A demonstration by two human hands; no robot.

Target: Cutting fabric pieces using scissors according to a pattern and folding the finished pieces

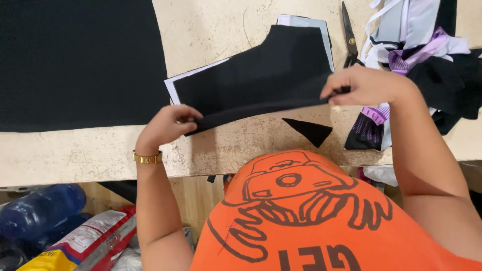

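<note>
At the centre of the frame, the left hand (168, 125) and right hand (364, 85) each pinch 1 end of the black cut fabric piece (256, 75), fingers clenched on its near edge, apparently keeping it taut and aligned over the white paper pattern (173, 85) on the table (216, 30).

Black scissors (350, 37), fabric scrap pile (427, 45), black triangle offcut (310, 131), blue bottle (42, 208)

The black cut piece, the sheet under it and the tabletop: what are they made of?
Black cut piece: soft matte fabric, sagging between both pinching hands. White sheet beneath: probably stiff paper, with crisp flat edges. Tabletop: worn, mottled beige board; material unclear.
</note>
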